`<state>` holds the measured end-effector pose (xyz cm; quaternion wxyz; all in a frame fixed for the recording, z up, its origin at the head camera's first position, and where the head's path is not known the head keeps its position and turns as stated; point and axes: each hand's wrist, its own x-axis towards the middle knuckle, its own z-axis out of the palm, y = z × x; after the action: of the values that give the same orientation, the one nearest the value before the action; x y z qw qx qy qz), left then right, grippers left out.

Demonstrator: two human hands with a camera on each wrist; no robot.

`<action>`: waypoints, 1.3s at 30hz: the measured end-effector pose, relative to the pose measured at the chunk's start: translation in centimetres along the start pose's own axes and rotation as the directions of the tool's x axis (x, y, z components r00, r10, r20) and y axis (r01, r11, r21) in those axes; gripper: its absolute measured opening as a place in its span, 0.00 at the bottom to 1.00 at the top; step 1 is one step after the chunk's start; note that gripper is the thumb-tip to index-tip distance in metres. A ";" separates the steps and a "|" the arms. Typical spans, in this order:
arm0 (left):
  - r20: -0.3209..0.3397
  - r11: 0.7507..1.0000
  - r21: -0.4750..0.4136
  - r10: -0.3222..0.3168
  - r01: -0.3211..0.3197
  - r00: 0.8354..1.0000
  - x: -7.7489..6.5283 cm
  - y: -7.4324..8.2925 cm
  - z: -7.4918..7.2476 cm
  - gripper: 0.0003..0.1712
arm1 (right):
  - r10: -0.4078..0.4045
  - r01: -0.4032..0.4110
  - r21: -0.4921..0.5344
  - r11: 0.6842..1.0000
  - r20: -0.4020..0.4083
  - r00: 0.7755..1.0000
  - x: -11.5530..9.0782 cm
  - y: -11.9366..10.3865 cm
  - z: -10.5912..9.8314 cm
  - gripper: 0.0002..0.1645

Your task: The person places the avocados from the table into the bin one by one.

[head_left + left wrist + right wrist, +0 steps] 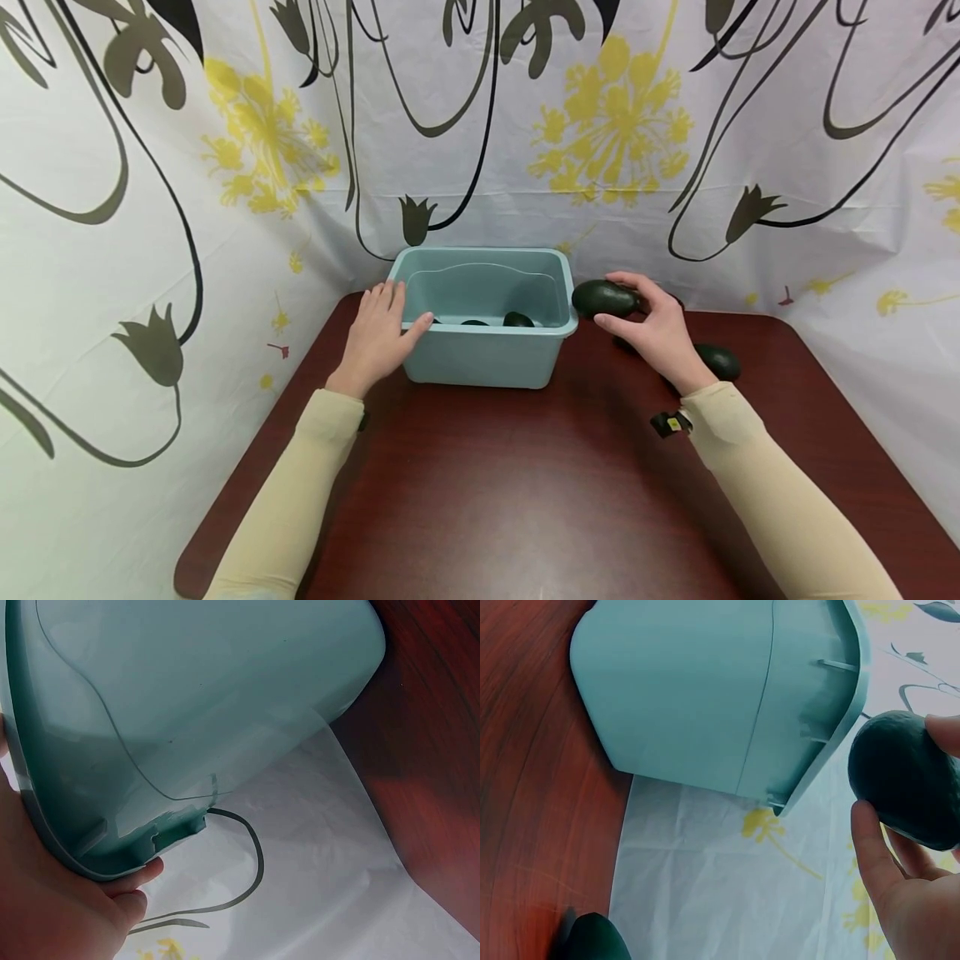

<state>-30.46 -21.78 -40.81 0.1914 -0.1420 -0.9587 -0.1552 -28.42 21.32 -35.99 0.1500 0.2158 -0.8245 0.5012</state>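
Note:
A light blue-green plastic bin [483, 358] stands at the far side of the table. My left hand [378, 337] grips its front left corner, the thumb over the front rim and fingertips [154, 868] under the lip. Just right of the bin, my right hand [656, 329] holds a dark green avocado [603, 298] between thumb and fingers, level with the right rim. In the right wrist view this avocado [900, 780] shows bumpy skin. Inside the bin, dark rounded tops, one an avocado [517, 319], show above the front rim.
Another avocado [717, 361] lies on the dark red-brown table [480, 483] behind my right wrist, with more dark shapes partly hidden by that hand. A patterned white cloth [465, 167] hangs behind the table and along its left side.

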 end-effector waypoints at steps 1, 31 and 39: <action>0.000 1.000 0.001 -0.001 0.001 1.000 0.0 0.0 0.0 0.56 | -0.003 0.003 0.002 1.000 0.001 1.000 0.0 0.0 0.0 0.36; 0.006 1.000 -0.009 -0.015 0.015 1.000 0.0 0.2 -0.2 0.56 | -0.046 0.045 0.033 0.998 0.037 0.998 0.8 -1.4 2.0 0.35; 0.001 1.000 -0.012 -0.009 0.009 1.000 -0.1 0.1 0.0 0.55 | -0.041 0.040 0.029 0.999 0.045 0.998 1.6 1.0 2.9 0.38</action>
<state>-30.31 -21.69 -40.84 0.1894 -0.1388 -0.9585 -0.1619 -30.38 18.84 -37.31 0.1381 0.2458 -0.8161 0.5045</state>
